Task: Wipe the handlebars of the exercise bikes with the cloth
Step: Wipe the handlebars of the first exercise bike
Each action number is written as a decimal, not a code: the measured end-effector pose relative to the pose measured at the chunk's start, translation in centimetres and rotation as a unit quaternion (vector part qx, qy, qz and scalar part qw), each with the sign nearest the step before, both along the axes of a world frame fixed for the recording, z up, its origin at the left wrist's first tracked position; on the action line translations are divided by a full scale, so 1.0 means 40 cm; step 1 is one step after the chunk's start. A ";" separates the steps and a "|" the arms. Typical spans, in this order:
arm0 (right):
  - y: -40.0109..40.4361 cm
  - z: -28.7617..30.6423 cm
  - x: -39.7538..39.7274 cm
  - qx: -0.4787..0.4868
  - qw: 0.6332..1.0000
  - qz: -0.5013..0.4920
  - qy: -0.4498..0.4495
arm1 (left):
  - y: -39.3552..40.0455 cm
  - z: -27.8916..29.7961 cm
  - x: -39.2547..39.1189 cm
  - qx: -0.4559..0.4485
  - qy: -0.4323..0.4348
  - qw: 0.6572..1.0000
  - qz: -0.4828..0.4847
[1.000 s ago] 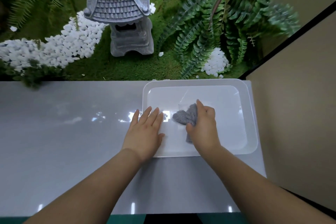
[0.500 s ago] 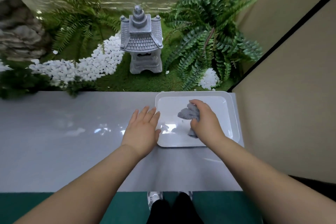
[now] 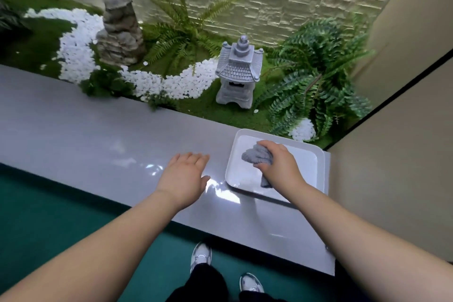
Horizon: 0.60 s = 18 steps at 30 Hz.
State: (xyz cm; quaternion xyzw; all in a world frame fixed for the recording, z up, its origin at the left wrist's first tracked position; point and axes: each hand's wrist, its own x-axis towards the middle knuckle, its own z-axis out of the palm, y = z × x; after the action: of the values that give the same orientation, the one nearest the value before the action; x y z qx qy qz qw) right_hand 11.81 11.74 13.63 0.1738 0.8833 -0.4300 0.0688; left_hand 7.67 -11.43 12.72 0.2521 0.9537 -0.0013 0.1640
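Observation:
A crumpled grey cloth point(image 3: 256, 155) is bunched in my right hand point(image 3: 279, 167), whose fingers curl round it just above a white tray point(image 3: 235, 175) at the right end of a glossy grey ledge point(image 3: 98, 144). A tail of the cloth hangs below my palm. My left hand point(image 3: 183, 179) is flat with straight fingers over the ledge, left of the tray and apart from it. No exercise bike or handlebar is in view.
Behind the ledge lies a small garden with a stone lantern point(image 3: 239, 73), a rock pile point(image 3: 119, 32), white pebbles point(image 3: 166, 83) and ferns point(image 3: 316, 81). A beige wall point(image 3: 392, 167) closes the right side. Green floor point(image 3: 61, 203) and my shoes point(image 3: 201, 254) are below.
The view has pulled back and tilted left, so the floor and shoes show. My left hand came off the tray's edge. My right hand keeps its grip on the cloth, lifted slightly.

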 end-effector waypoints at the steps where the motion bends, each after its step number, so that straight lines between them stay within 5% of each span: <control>1: -0.006 0.006 0.003 -0.001 1.000 0.012 -0.001 | -0.008 0.007 0.027 -0.006 0.001 1.000 0.019; 5: -0.040 0.040 0.022 -0.036 0.997 0.075 -0.003 | -0.041 0.030 0.155 -0.011 -0.002 0.994 0.109; 13: -0.182 0.076 0.104 0.052 0.967 0.245 0.049 | -0.119 0.077 0.447 -0.035 0.021 0.967 0.253; 18: -0.308 0.125 0.200 -0.007 0.943 0.330 0.050 | -0.192 0.117 0.591 -0.032 0.036 0.946 0.320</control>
State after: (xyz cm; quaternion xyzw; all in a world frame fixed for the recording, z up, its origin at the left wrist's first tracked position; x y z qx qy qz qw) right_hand 19.82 -0.58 18.64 -0.1495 0.8903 -0.3976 0.1642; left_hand 31.31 -19.13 17.39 -0.0723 0.9889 0.0121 0.1292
